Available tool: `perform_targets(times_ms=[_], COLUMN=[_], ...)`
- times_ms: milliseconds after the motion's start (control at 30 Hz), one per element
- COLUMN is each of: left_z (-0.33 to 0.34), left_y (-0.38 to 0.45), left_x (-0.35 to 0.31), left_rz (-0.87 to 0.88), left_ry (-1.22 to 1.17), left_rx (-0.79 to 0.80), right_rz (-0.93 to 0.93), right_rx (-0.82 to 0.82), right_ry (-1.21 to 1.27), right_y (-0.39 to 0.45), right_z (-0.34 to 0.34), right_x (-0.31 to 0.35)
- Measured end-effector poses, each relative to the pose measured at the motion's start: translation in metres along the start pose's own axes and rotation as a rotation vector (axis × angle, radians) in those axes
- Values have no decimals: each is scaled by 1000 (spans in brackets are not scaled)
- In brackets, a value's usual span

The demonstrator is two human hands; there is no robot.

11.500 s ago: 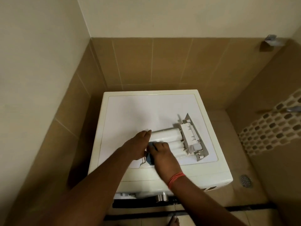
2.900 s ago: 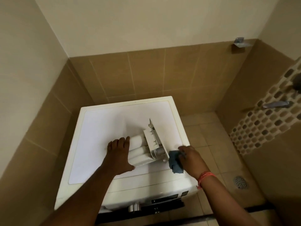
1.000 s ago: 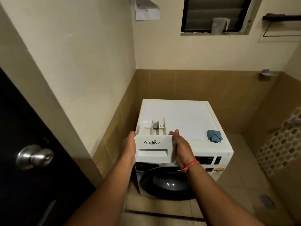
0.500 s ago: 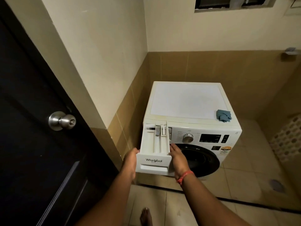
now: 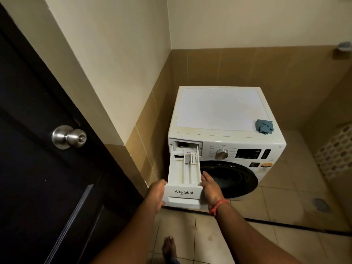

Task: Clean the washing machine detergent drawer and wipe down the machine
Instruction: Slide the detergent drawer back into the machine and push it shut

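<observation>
The white detergent drawer (image 5: 183,178) with a Whirlpool front panel sticks far out of its slot at the top left of the white front-loading washing machine (image 5: 219,111). Its rear end sits at the slot mouth. My left hand (image 5: 156,193) grips the drawer's left front corner. My right hand (image 5: 209,184), with a red thread on the wrist, holds the right side of the drawer. A crumpled blue cloth (image 5: 264,126) lies on the machine's top near its front right corner, apart from both hands.
A dark door (image 5: 38,168) with a steel knob (image 5: 68,137) stands close on the left. Tiled walls enclose the machine at the left and the back. The control dial (image 5: 222,153) and round dark door (image 5: 228,178) face me. My bare foot (image 5: 169,248) is on the tiled floor.
The drawer came off the machine's top, where it was wiped with the cloth. The cloth was left on the top. Both hands have brought the drawer's rear end to its slot.
</observation>
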State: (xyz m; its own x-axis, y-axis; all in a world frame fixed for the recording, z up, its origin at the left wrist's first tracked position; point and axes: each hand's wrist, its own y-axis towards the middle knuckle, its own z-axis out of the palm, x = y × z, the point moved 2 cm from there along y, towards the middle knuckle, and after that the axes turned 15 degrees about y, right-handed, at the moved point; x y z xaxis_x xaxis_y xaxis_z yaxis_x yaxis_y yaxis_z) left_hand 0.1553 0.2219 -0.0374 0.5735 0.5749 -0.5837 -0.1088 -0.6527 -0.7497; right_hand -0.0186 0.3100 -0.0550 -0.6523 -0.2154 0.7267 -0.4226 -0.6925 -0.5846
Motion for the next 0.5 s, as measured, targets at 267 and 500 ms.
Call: perform_targets(times_ms=[267, 500], left_z=[-7, -11], left_y=[37, 86], left_x=[-7, -6], left_rz=[-6, 19], left_ry=[-11, 58], left_rx=[10, 26], right_rz=[32, 56], right_rx=[-5, -77], right_ry=[-56, 19], right_y=[24, 54], right_z=[7, 11], right_x=[-9, -21])
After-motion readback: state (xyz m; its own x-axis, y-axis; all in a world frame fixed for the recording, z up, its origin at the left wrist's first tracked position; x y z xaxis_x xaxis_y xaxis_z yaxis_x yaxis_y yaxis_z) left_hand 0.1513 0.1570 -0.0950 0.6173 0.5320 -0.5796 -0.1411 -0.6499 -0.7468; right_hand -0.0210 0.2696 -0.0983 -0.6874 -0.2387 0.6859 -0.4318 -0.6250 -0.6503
